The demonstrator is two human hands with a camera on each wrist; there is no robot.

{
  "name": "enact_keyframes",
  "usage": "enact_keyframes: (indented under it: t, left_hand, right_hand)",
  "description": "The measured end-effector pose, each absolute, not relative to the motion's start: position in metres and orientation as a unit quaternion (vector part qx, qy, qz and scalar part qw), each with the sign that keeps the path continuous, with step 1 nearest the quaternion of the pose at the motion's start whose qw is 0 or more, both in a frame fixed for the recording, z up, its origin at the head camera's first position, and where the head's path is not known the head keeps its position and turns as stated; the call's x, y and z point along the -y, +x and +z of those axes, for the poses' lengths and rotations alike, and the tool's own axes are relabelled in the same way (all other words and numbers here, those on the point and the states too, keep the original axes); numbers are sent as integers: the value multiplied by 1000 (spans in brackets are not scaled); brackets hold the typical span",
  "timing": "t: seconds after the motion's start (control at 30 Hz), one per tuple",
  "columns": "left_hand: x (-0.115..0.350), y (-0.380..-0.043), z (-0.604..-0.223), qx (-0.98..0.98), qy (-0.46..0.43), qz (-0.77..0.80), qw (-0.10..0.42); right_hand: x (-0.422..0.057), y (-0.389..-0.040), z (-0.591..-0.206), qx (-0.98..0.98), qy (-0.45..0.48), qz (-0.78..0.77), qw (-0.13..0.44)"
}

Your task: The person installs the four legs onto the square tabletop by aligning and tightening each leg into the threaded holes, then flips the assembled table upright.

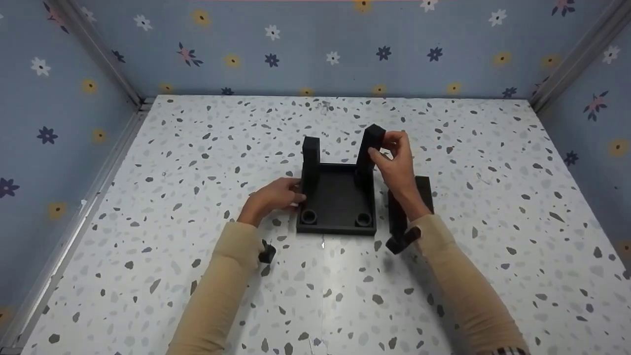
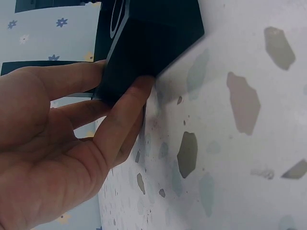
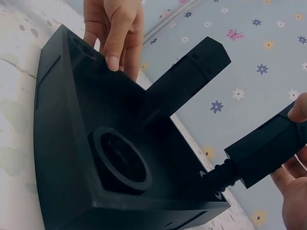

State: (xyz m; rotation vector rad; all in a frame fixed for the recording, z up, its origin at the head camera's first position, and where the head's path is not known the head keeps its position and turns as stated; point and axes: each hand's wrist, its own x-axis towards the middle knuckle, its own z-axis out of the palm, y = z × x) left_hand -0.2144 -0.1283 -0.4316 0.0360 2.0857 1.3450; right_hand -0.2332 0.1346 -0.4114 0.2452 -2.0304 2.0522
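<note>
A black square tabletop point(image 1: 337, 199) with raised edges lies upside down on the table. My left hand point(image 1: 274, 195) grips its left side, the thumb at the rim and fingers low against the wall. At the far right corner, my right hand point(image 1: 398, 170) pinches a black table leg point(image 1: 370, 145) between thumb and fingers. The leg tilts slightly; its threaded end point(image 3: 221, 176) sits partly in the corner socket, with thread showing. A second leg point(image 1: 310, 155) stands upright in the far left corner. The near left socket point(image 1: 309, 217) and near right socket point(image 1: 364, 220) hold no leg.
Two more black legs lie right of the tabletop, one point(image 1: 397, 217) partly under my right forearm and the other point(image 1: 425, 191) beside it. The speckled white table point(image 1: 197, 162) is bounded by flowered blue panels point(image 1: 315, 54) at the back and sides.
</note>
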Motion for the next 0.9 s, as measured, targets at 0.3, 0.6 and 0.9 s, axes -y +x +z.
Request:
enact_keyframes:
  t: [0.3, 0.6, 0.9]
  left_hand:
    - [129, -215, -433, -800, 20, 508, 318]
    - [129, -215, -434, -801, 20, 507, 317]
    - [130, -216, -433, -820, 20, 478, 315]
  right_hand:
    - [-129, -228, -404, 703, 73, 697, 116]
    - [-132, -229, -409, 712, 71, 689, 111]
    - [-134, -226, -410, 718, 78, 684, 97]
